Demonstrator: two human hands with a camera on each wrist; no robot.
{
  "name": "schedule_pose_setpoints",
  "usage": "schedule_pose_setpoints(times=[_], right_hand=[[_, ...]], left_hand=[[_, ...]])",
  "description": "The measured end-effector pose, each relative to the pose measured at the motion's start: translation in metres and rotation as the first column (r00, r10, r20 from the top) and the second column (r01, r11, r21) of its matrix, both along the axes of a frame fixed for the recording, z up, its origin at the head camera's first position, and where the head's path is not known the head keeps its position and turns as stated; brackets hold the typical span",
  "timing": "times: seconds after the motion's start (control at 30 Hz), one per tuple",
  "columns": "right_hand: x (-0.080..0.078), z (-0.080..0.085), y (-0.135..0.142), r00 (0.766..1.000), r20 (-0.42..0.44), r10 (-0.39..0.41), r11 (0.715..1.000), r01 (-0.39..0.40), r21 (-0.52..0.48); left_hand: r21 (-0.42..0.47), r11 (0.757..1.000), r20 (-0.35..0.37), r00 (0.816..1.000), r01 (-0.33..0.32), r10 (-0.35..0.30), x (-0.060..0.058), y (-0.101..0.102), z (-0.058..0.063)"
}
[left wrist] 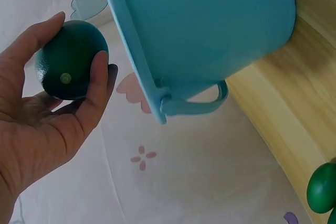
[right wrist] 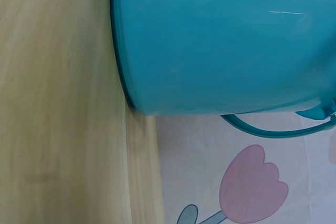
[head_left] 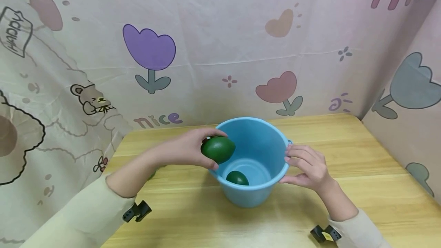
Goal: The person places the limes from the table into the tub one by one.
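My left hand (head_left: 191, 146) grips a glossy, dark green oval fruit (head_left: 218, 149) between thumb and fingers, over the left side of the rim of a light blue bucket (head_left: 249, 196). The left wrist view shows a small pale stem scar on this fruit (left wrist: 73, 61). Inside the bucket, near its front wall, lies a second green fruit (head_left: 237, 178), partly hidden by the rim. My right hand (head_left: 308, 165) holds the bucket's right rim, thumb lower and fingers higher. The right wrist view has only the bucket's outer side (right wrist: 220, 45), no hand.
The bucket stands upright on a wooden table (head_left: 344, 144). More green fruits (left wrist: 322, 188) lie on the table to the left, mostly hidden behind my left arm in the head view. A blue handle (left wrist: 197, 109) hangs from the bucket's rim. Printed cloth (head_left: 213, 49) hangs behind the table.
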State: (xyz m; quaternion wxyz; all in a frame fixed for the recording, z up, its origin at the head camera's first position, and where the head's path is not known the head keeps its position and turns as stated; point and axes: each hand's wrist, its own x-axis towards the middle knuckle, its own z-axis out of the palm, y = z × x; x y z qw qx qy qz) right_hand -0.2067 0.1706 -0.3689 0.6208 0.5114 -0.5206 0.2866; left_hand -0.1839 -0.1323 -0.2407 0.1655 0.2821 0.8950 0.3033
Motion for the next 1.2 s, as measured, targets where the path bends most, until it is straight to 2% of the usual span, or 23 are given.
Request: schedule_pose_setpoints(times=[0.43,0.8,0.97,1.1,1.2], right_hand=[[0.000,-0.001,0.001,1.000,-0.001,-0.005,1.000,0.005,0.000],[0.000,-0.004,0.003,1.000,0.006,0.000,1.000,0.000,-0.005],[0.000,-0.004,0.002,1.000,0.008,0.008,1.000,-0.008,-0.009],[-0.001,-0.003,0.002,1.000,0.007,0.013,1.000,-0.013,-0.010],[-0.001,-0.002,0.001,1.000,0.005,0.012,1.000,-0.012,-0.010]], left_hand=[[-0.073,0.997,0.009,1.000,0.018,-0.017,-0.005,0.034,-0.005],[-0.058,0.997,-0.041,0.998,0.049,-0.051,-0.015,0.044,-0.006],[0.010,0.999,-0.082,0.996,0.044,-0.043,-0.024,0.045,-0.008],[0.117,0.993,-0.076,0.997,-0.013,0.022,-0.031,0.041,-0.007],[0.151,0.987,-0.068,0.996,-0.051,0.062,-0.033,0.037,-0.005]])
